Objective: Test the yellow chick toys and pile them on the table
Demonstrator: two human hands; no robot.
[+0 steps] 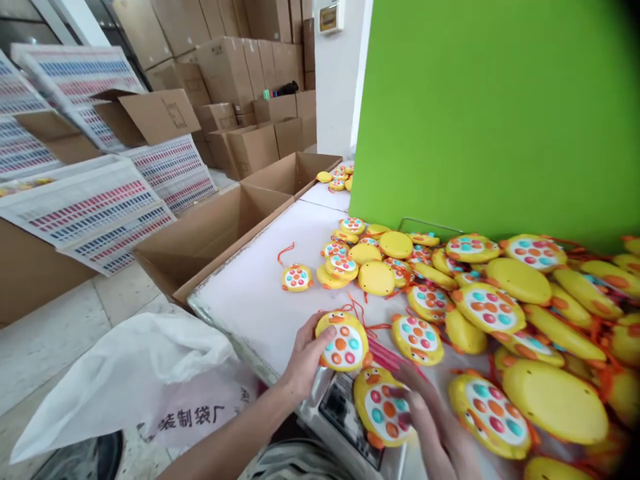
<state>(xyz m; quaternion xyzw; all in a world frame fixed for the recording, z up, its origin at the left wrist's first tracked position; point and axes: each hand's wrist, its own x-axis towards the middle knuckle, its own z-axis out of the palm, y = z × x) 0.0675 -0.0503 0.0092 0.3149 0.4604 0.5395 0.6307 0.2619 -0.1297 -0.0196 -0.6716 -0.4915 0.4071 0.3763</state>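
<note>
Two hands: one left hand [306, 357], one right hand [440, 417]. Two toys [343, 340] at them, one each. One lone toy [297, 277] near the bench's [245, 293] left edge. Perhaps thirty-odd in the heap [493, 308], overlapped. One green board [490, 113], one white sack [150, 360].

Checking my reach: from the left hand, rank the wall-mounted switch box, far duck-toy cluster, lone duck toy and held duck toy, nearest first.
From the left hand, head view:
1. Held duck toy: in its grasp.
2. Lone duck toy: ahead, left of the pile.
3. Far duck-toy cluster: table's far end.
4. Wall-mounted switch box: background.
</note>
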